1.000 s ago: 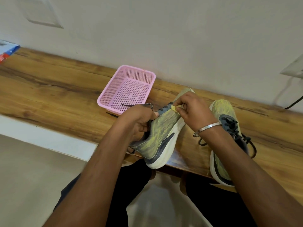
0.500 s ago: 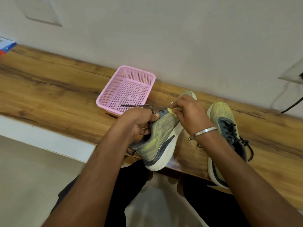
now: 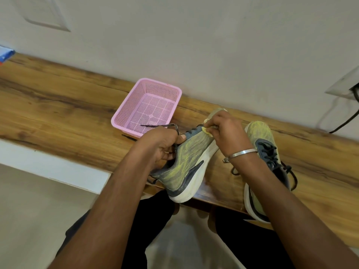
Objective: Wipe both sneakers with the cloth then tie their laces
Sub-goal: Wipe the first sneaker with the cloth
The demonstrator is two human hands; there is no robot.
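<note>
Both hands work one sneaker (image 3: 186, 162), tilted on its side at the shelf (image 3: 58, 105) edge. Left hand (image 3: 163, 146) grips its collar, probably to steady it and expose the upper; right hand (image 3: 225, 133) pinches a yellow cloth (image 3: 206, 130) against the forefoot. Its toe hides behind those fingers. Beyond the right wrist, the second sneaker (image 3: 260, 133) lies untied, partly covered.

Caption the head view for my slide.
Left hand grips tilted yellow-grey sneaker; right hand presses small yellow cloth on it, beside pink basket.
</note>
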